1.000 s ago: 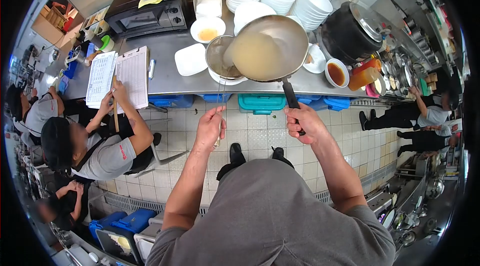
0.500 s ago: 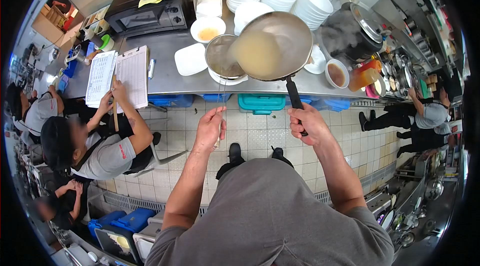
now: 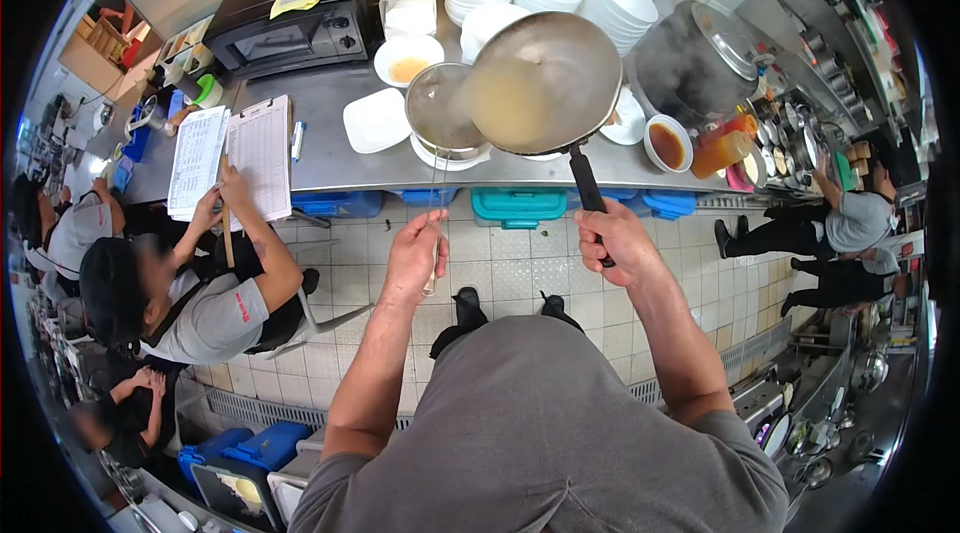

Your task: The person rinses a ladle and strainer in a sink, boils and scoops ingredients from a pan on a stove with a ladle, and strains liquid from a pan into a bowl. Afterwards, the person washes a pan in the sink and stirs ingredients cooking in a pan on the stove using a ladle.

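Note:
My right hand (image 3: 612, 241) is closed round the black handle of a frying pan (image 3: 585, 73), raised over the counter. Cloudy yellowish liquid (image 3: 510, 111) lies at the pan's left side, where its rim overlaps a round strainer (image 3: 432, 98). My left hand (image 3: 416, 255) grips the strainer's long thin wire handle. Beneath the strainer, part of a white dish (image 3: 458, 163) shows; the strainer hides the rest. Haze blurs the strainer's contents. Close by on the left are a square white plate (image 3: 375, 121) and a white bowl (image 3: 392, 69) with yellowish liquid.
Stacked white bowls (image 3: 615, 11) and a black toaster oven (image 3: 290, 18) line the back. A steaming cooker (image 3: 690, 63), a sauce bowl (image 3: 668, 145) and squeeze bottles (image 3: 718, 155) stand right. A seated person (image 3: 205, 308) works at a clipboard (image 3: 262, 148); other people stand farther off.
The whole view has shifted slightly up and left. Both hands keep their grips, and the pan still overlaps the strainer, with little visible difference.

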The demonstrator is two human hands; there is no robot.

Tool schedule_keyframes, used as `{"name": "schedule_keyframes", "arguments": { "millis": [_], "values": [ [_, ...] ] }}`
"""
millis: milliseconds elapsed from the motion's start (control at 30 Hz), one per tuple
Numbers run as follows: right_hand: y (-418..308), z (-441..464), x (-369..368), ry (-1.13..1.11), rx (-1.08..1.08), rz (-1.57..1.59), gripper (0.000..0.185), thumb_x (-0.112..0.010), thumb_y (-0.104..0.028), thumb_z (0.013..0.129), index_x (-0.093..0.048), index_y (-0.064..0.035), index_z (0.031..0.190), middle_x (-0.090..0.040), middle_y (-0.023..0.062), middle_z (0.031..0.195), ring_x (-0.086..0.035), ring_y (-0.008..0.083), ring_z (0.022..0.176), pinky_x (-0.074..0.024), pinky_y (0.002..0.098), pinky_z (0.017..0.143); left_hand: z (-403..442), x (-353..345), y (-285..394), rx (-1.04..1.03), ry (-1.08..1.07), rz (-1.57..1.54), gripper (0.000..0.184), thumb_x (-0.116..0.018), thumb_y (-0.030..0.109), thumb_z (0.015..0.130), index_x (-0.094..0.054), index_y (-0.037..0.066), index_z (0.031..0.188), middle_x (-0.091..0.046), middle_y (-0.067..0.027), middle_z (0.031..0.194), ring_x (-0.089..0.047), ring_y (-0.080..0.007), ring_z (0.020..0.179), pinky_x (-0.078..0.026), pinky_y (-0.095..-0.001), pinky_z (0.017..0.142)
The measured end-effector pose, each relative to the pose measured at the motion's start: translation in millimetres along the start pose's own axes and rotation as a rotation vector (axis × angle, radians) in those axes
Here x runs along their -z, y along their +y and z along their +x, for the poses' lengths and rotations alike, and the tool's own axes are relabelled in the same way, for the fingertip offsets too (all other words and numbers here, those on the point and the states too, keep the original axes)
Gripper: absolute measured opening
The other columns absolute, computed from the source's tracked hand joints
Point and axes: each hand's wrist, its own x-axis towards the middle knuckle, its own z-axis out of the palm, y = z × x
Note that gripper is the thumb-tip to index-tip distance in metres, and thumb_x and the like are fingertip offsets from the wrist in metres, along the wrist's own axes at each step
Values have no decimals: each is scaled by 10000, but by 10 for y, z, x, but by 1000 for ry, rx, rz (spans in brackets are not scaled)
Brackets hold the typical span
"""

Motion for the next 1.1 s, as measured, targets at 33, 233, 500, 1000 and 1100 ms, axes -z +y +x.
{"name": "schedule_keyframes", "arguments": {
  "millis": [33, 233, 500, 1000, 1100],
  "values": [
    [-7, -5, -8, 2, 1, 1, 144, -598, -79, 940, -455, -67, 931, -455, 4, 699, -393, 76, 467, -350, 285, 390, 2, -4, 6, -5, -1, 0, 335, -516, 282, 1050, -622, 29, 1242, -543, -27, 689, -462, -116, 475, -371, -265, 448],
    [-39, -16, -31, -13, 37, -22, 150, -601, -82, 940, -455, -63, 911, -452, 6, 693, -394, 78, 470, -350, 291, 394, 2, -23, 62, 2, -13, -22, 343, -497, 228, 1051, -585, -13, 1278, -547, -47, 667, -468, -118, 469, -383, -266, 435],
    [-72, -33, -56, 13, 48, -48, 155, -606, -86, 943, -461, -59, 897, -458, 8, 687, -401, 81, 474, -353, 301, 395, -6, -21, 55, -10, -9, -8, 333, -512, 276, 1059, -621, 30, 1254, -549, -35, 702, -460, -123, 469, -376, -269, 439],
    [-124, 15, -129, 49, 139, -121, 176, -622, -107, 927, -469, -50, 863, -464, 13, 680, -432, 98, 478, -378, 311, 396, -35, -42, 132, 1, 2, 34, 358, -529, 298, 1049, -619, 24, 1263, -544, -30, 704, -461, -121, 471, -387, -276, 462],
    [-134, 36, -141, 45, 139, -116, 173, -626, -110, 929, -477, -43, 872, -472, 16, 686, -438, 101, 482, -377, 310, 395, -32, -47, 144, 0, 2, 21, 353, -535, 303, 1050, -624, 26, 1251, -544, -29, 704, -460, -124, 469, -386, -278, 462]
  ]
}}
